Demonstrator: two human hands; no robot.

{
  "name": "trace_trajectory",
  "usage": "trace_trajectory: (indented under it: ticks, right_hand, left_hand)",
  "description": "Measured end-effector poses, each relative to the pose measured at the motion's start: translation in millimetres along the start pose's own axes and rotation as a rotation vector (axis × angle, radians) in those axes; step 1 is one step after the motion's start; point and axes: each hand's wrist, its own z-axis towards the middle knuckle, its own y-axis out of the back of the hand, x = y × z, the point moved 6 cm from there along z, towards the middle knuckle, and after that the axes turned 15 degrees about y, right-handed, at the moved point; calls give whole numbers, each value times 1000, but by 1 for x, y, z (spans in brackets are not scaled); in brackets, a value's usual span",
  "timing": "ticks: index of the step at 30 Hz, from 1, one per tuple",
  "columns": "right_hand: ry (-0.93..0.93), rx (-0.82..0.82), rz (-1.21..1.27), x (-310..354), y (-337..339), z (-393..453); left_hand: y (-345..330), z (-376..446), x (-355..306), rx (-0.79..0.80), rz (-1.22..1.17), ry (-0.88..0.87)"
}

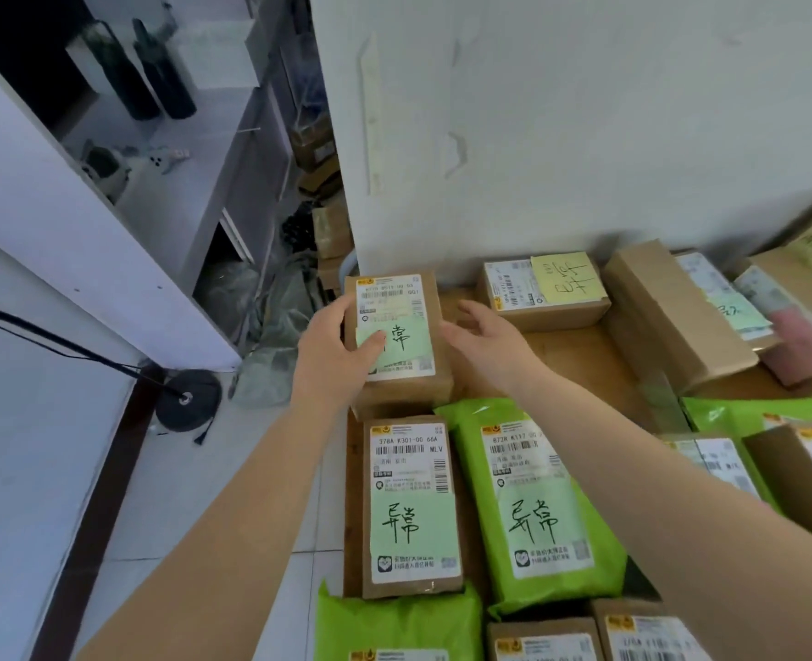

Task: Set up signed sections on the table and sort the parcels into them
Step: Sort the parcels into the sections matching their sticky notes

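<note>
The brown table (580, 355) ends at its left edge just beside a cardboard parcel (397, 336) with a green handwritten note, which lies at the far left corner close to the white wall (561, 112). The left hand (335, 355) holds this parcel by its left side, thumb laid over the green note. The right hand (487, 345) hovers just to its right, fingers loosely spread and holding nothing. A bare strip of tabletop runs to the right of that hand. Near of it lie a second green-noted box (411, 503) and a green poly mailer (537, 508), side by side. At the far wall sits a box with a yellow note (544, 293), and right of it a long cardboard box (666, 312) lies at a slant, closing off that side. More parcels crowd the near and right edges. Left of the table is pale tiled floor (166, 493) with a black round stand base (189, 398) and a white shelf unit (84, 240)
</note>
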Motion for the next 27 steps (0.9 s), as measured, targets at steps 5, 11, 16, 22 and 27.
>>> trace_trajectory:
  ticks: [5, 11, 16, 22, 27]
  right_hand:
    - [135, -114, -402, -4, 68, 24]
    - [105, 148, -907, -33, 112, 57]
    - [93, 297, -1012, -47, 123, 66]
    - [58, 367, -1023, -49, 119, 58]
    - [-20, 342, -970, -63, 106, 47]
  left_hand:
    - [-36, -3, -66, 16, 312, -300]
    - [-122, 3, -98, 216, 692, -380]
    - [-163, 0, -93, 218, 957, -463]
    - [-162, 0, -88, 147, 1013, -434]
    - [-137, -8, -101, 45, 986, -452]
